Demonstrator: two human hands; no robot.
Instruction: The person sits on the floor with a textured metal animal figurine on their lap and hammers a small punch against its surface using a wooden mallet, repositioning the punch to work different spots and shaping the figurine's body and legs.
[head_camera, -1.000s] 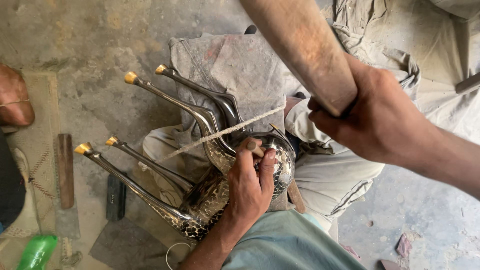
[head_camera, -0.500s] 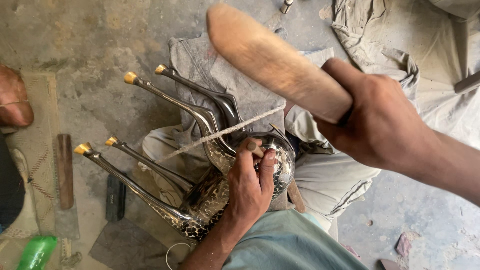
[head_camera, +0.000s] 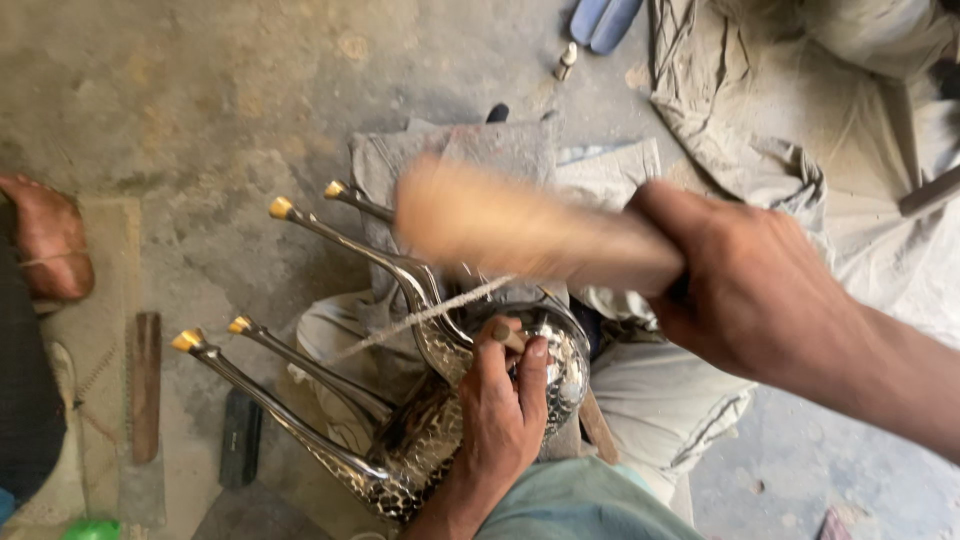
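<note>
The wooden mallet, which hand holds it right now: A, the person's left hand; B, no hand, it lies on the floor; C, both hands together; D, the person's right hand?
D: the right hand grips the blurred wooden mallet by its handle, while the left hand presses on the shiny metal piece.

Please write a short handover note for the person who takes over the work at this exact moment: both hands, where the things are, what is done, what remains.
Left hand: pressed on the shiny metal piece, steadying it on the lap over grey cloth.
Right hand: gripping the wooden mallet, blurred in motion above the piece.
Piece: hammered-pattern body low, four long legs with gold tips pointing up-left.
Spare tools: a flat tool and a dark block on the floor at left.
Done: body already carries a dimpled pattern.
Left: cannot tell how much striking remains.
</note>
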